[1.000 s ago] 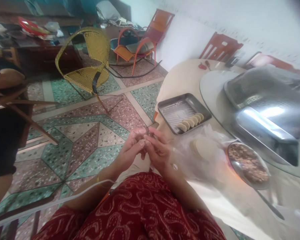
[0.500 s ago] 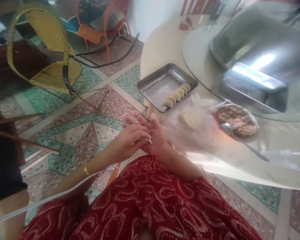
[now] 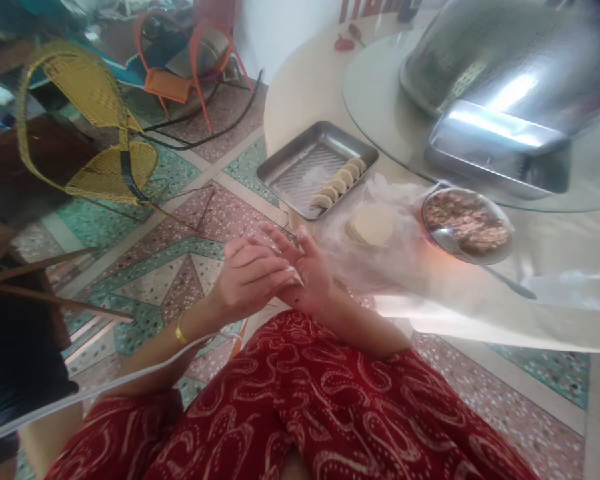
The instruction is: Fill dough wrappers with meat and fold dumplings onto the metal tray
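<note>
My left hand (image 3: 250, 277), with a yellow band at its wrist, lies across my right hand, its fingers stretched out and touching the palm. Palm up, my right hand (image 3: 313, 277) has its fingers and thumb spread. A whitish patch shows at my left fingertips; whether it is flour or something thin I cannot make out. To the right of my hands is a stack of round dumpling wrappers (image 3: 375, 225) on a plastic sheet. Beyond it, a metal tray (image 3: 290, 170) holds a row of folded dumplings (image 3: 337, 185). A bowl of minced filling (image 3: 467, 223) has a spoon (image 3: 505, 280) in it.
A glass turntable (image 3: 375, 100) on the round table (image 3: 300, 87) carries a rectangular metal pan (image 3: 495, 160) and a large metal basin (image 3: 505, 67). A yellow woven chair (image 3: 110, 160) and an orange chair (image 3: 167, 87) stand left. A white cable (image 3: 130, 383) crosses my left forearm.
My view has shifted slightly, so the table things appear further left and higher. My left hand's fingers have moved a little over the right palm; both hands stay together.
</note>
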Demonstrator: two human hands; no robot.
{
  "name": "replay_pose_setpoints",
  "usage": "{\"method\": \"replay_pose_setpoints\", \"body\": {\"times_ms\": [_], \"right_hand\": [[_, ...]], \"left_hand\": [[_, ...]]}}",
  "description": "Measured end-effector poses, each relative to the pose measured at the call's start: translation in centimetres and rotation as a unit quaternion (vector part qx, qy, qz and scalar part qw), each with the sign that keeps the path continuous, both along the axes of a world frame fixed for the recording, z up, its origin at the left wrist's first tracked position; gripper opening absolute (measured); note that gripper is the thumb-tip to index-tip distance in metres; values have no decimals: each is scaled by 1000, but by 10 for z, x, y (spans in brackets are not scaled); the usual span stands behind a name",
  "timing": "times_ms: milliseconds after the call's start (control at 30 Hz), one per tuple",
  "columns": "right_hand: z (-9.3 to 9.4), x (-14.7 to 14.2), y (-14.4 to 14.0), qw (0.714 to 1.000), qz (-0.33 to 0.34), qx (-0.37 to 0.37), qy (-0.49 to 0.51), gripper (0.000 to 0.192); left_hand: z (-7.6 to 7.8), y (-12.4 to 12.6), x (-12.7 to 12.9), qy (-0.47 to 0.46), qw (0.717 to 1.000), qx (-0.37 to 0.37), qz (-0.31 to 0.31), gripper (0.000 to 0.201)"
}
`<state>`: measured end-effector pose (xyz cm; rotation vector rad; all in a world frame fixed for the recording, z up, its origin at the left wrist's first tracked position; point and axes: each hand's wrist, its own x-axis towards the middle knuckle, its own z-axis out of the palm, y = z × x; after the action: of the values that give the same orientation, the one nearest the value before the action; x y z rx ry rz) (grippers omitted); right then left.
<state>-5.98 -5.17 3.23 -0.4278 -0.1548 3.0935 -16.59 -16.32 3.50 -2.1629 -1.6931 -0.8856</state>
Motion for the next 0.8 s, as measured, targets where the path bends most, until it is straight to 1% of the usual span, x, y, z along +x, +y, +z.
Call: {"method": "replay_pose_setpoints", "body": {"times_ms": [167,333,433,567,633,733,800], "right_hand": [[-1,3,3,1000,-11,9,-5,53],[-2,3,2,1000,-20,-4,-21,54],[-2,3,2,1000,-18,-10,-21,52],[0,3,4,999,-15,-28,-25,53],[0,4,4,999,-12,-36,-27,55],[1,5,3,999,-4,-33,-28,56],[2,6,2,999,-4,-23,-28,56]], "left_hand": [[6,9,2,-40,999,-26,-11,21],[11,18,-1,-22,998,-40,-49,7],[12,21,-3,2,996,-44,-72,5],[12,22,-4,6,996,-27,-82,6],[13,22,-3,4,996,-28,-79,9],[14,21,-2,7,996,-39,-78,17],[14,20,0,6,996,-41,-81,16]]}}
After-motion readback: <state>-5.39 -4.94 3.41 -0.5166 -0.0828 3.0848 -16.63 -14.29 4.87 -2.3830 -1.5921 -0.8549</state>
